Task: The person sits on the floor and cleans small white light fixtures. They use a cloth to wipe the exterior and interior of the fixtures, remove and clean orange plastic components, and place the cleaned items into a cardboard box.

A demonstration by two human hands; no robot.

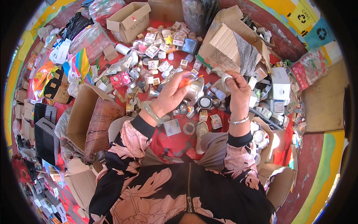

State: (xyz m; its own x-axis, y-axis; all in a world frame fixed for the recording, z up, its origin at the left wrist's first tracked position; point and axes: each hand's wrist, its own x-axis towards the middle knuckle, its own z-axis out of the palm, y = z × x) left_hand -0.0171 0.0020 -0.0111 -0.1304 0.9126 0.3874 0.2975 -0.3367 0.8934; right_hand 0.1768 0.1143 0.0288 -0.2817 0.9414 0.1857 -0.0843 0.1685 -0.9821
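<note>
A shiny cylindrical metal container [194,91] is gripped in the partly closed left hand [168,94], above a red floor [181,143]. The right hand [238,89], fingers bunched, pinches crumpled whitish material [223,76]; beyond lies a torn cardboard box [225,44].

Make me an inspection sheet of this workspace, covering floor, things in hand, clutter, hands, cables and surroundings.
Surface: red floor, strewn with goods.
Things in hand: silvery metal container; crumpled pale scrap, material unclear.
Clutter: small printed boxes, plastic bags, a white carton.
Hands: left hand grips the container; right hand pinches the scrap.
Cables: nothing seen.
Surroundings: open cardboard box beyond the pile; recycling signs at upper right.
</note>
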